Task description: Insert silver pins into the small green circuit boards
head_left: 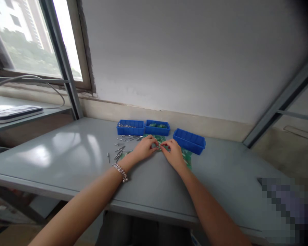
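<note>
Close together over the middle of the table, my left hand and my right hand are both closed, their fingertips pinching at a small green plastic bag. The fingers partly cover this bag, and its contents are too small to tell. Loose metal pop rivets lie scattered beside my left hand. Another green plastic bag lies partly hidden behind my right wrist. A bit of green plastic also shows by my left forearm.
Along the back stand a blue bin with rivets, a second blue bin holding green bags, and a third, angled blue bin. The grey table meets a wall. A white device sits on the left shelf.
</note>
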`<act>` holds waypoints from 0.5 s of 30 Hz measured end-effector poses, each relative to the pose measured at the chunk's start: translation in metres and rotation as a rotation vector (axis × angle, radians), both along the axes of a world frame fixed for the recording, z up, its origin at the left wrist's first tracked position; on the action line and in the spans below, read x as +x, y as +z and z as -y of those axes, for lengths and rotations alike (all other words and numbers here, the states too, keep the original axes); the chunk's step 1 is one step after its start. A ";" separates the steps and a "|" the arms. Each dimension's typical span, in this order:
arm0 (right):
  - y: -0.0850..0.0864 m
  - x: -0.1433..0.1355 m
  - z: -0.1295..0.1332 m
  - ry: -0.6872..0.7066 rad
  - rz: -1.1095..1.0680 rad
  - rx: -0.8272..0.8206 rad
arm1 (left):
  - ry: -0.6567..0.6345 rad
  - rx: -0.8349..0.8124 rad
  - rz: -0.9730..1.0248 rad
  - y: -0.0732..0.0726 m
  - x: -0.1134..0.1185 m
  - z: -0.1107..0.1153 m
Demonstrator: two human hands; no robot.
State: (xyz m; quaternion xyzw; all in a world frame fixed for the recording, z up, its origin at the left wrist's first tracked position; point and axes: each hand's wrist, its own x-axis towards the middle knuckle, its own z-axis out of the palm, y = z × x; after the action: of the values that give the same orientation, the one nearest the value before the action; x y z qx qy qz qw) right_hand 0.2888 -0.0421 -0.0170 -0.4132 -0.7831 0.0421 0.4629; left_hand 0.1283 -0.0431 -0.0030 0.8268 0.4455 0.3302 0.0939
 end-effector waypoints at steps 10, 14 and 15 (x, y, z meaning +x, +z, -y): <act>0.001 0.000 0.001 0.005 -0.002 -0.013 | -0.004 0.028 0.019 0.000 -0.001 -0.001; 0.000 0.001 0.001 -0.002 0.011 -0.027 | -0.002 0.036 0.028 0.000 -0.002 -0.001; 0.000 0.001 0.001 -0.003 0.012 -0.030 | -0.001 0.040 0.030 0.000 -0.002 -0.001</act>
State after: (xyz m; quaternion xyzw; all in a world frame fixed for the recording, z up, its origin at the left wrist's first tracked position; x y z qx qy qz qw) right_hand 0.2898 -0.0426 -0.0175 -0.4215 -0.7846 0.0506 0.4520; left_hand 0.1265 -0.0418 -0.0029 0.8238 0.4369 0.3512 0.0843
